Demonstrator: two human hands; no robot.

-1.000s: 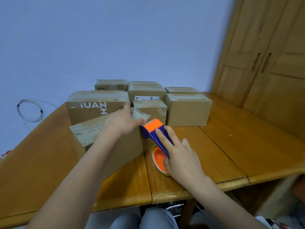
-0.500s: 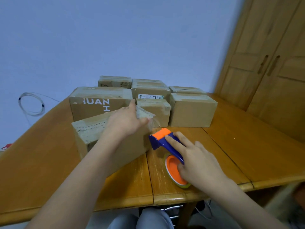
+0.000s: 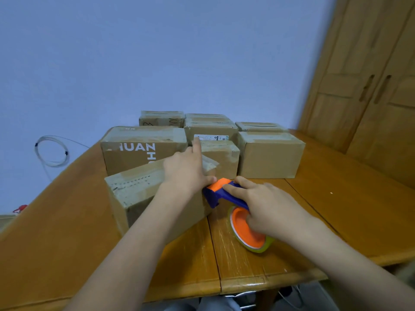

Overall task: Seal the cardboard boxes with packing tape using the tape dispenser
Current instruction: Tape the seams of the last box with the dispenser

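- Tape dispenser (image 3: 226, 195): blue body with orange head, held at the right end face of the near cardboard box (image 3: 143, 194), roll (image 3: 249, 232) trailing low over the counter (image 3: 336, 209).
- Right hand (image 3: 267, 207): fingers curled round the dispenser handle, index finger laid along the top.
- Left hand (image 3: 186, 171): pressed flat on the box top near the right edge, fingers mostly straight, thumb beside the orange head; nothing is gripped.
- Step judged: tape end being run down the end face and cut.
- Advice: box to be kept pinned by the left hand, head to be kept tight to the cardboard, then tilted so the blade bites; the thumb should be kept off the blade.
- Behind: more taped boxes (image 3: 269, 156) stacked in rows at the counter's far side.
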